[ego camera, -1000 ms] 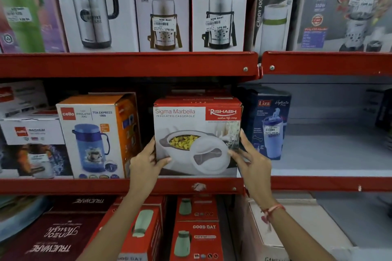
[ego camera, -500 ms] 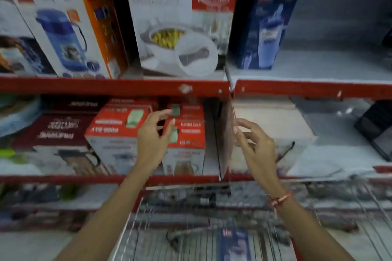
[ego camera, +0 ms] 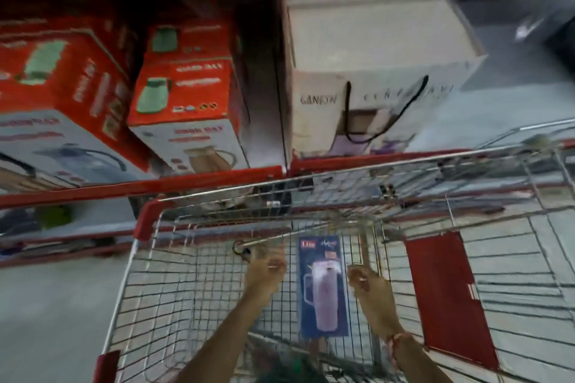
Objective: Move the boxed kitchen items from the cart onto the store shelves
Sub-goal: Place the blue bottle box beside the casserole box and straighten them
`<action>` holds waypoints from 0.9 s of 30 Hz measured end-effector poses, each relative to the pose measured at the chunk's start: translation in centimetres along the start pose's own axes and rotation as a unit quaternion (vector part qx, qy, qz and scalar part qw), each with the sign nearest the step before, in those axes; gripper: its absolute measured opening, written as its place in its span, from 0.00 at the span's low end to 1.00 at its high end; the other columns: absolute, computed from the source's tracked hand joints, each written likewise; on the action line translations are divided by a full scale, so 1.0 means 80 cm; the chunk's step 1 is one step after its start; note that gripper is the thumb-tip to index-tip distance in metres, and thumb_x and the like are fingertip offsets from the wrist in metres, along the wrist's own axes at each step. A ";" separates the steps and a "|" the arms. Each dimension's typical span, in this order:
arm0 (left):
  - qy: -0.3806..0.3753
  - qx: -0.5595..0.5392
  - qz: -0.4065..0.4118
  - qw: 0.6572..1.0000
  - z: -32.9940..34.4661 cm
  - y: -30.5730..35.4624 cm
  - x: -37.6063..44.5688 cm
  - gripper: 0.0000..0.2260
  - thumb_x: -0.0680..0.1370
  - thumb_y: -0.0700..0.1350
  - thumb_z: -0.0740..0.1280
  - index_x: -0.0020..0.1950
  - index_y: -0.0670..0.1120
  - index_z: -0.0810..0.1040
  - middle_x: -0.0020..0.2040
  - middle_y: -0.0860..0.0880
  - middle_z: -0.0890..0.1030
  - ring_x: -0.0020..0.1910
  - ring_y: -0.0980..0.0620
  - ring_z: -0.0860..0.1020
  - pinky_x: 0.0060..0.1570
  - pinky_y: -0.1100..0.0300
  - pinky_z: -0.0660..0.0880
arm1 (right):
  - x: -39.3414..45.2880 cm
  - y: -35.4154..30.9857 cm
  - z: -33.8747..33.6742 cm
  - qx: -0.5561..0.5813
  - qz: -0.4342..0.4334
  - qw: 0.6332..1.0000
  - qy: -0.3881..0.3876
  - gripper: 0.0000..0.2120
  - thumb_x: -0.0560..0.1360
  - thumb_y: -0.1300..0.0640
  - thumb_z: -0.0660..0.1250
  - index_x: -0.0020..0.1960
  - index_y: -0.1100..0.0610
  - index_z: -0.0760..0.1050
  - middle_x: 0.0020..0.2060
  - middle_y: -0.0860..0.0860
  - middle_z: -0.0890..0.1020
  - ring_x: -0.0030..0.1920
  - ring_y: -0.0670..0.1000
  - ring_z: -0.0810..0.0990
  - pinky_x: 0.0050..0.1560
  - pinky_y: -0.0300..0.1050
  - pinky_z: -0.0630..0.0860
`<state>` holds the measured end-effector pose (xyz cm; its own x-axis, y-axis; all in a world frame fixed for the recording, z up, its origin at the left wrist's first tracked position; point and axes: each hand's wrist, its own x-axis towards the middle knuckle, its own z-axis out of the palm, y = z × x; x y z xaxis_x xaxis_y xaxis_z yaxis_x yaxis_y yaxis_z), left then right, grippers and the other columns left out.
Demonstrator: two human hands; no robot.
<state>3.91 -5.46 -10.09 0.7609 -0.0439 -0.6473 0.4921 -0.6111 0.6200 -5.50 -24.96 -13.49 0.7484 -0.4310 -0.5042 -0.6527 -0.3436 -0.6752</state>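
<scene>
A blue boxed jug [ego camera: 323,286] lies flat on the wire floor of the shopping cart [ego camera: 199,283]. My left hand [ego camera: 264,274] hangs just left of the box and my right hand [ego camera: 368,288] just right of it, both inside the cart. Neither hand touches the box; the fingers look loosely curled with nothing in them. The picture is blurred by motion. A red thread band circles my right wrist.
Red store shelves [ego camera: 174,182] run above the cart. On them stand red-and-white flask boxes [ego camera: 183,109] and a big white carton with black cord handles [ego camera: 379,84]. A red plastic flap [ego camera: 448,295] sits at the cart's right. Grey floor lies left.
My view has swung down from the shelves into the cart. Both hands let go of the casserole box, left on the shelf, and dropped to either side of the blue box.
</scene>
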 end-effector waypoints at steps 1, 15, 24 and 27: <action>-0.003 -0.008 -0.030 1.000 0.015 -0.008 0.011 0.06 0.76 0.40 0.67 0.50 0.42 0.82 0.50 0.43 0.84 0.43 0.46 0.80 0.39 0.57 0.78 | 0.011 0.016 0.004 0.016 0.026 1.000 0.002 0.10 0.78 0.56 0.64 0.56 0.57 0.79 0.52 0.55 0.84 0.48 0.54 0.83 0.47 0.43 0.80; -0.047 -0.057 -0.098 0.992 0.119 -0.059 0.071 0.20 0.76 0.42 0.68 0.67 0.48 0.72 0.59 0.44 0.81 0.52 0.44 0.81 0.50 0.50 0.79 | 0.069 0.035 0.047 0.218 0.222 0.940 -0.141 0.24 0.74 0.41 0.62 0.59 0.57 0.79 0.55 0.58 0.83 0.57 0.61 0.79 0.58 0.58 0.76; 0.032 -0.070 0.036 0.996 -0.017 0.041 -0.081 0.28 0.70 0.43 0.74 0.69 0.49 0.70 0.64 0.46 0.78 0.59 0.49 0.78 0.43 0.52 0.83 | -0.050 -0.097 -0.054 0.133 0.027 0.984 -0.116 0.19 0.75 0.56 0.68 0.63 0.43 0.74 0.50 0.43 0.83 0.52 0.52 0.83 0.41 0.55 0.84; 0.023 -0.121 0.083 0.989 -0.067 0.068 -0.136 0.29 0.69 0.42 0.74 0.68 0.54 0.70 0.63 0.50 0.78 0.56 0.52 0.79 0.42 0.57 0.83 | -0.098 -0.140 -0.092 0.133 -0.029 0.985 -0.108 0.14 0.73 0.57 0.70 0.56 0.43 0.79 0.50 0.43 0.84 0.47 0.47 0.84 0.39 0.56 0.84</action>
<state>0.53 -4.08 2.71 0.8555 -0.0896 -0.5100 0.4406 -0.3913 0.8079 -4.91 -23.87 2.01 0.8093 -0.2206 -0.5444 -0.5763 -0.1187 -0.8086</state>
